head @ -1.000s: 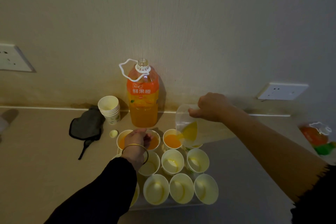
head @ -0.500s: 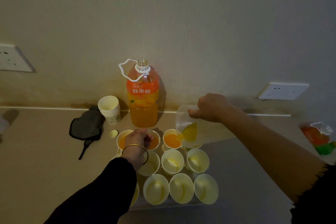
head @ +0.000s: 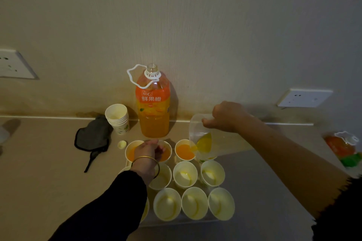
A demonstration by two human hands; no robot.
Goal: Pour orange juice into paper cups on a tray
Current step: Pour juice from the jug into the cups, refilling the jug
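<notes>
Several paper cups stand in rows on a clear tray point(head: 195, 222) on the counter. My right hand point(head: 227, 116) grips a clear plastic jug point(head: 201, 139) tilted to the left, with a little orange juice in its lip over a back-row cup of juice point(head: 184, 151). My left hand point(head: 148, 150), with a gold bangle on the wrist, rests its fingers on the rims of two back-row cups that hold juice point(head: 131, 152). The nearer cups point(head: 185, 176) look empty. An open orange juice bottle point(head: 153, 103) stands against the wall behind the tray.
A stack of spare paper cups point(head: 117, 118) and a dark cloth point(head: 94, 135) lie left of the bottle, with the bottle cap point(head: 122, 144) beside them. Another juice bottle point(head: 344, 147) lies at the far right. Wall sockets point(head: 304, 97) flank the scene.
The jug has stayed tilted over the back-row cup, with my right hand shifting only slightly. My left hand has not moved.
</notes>
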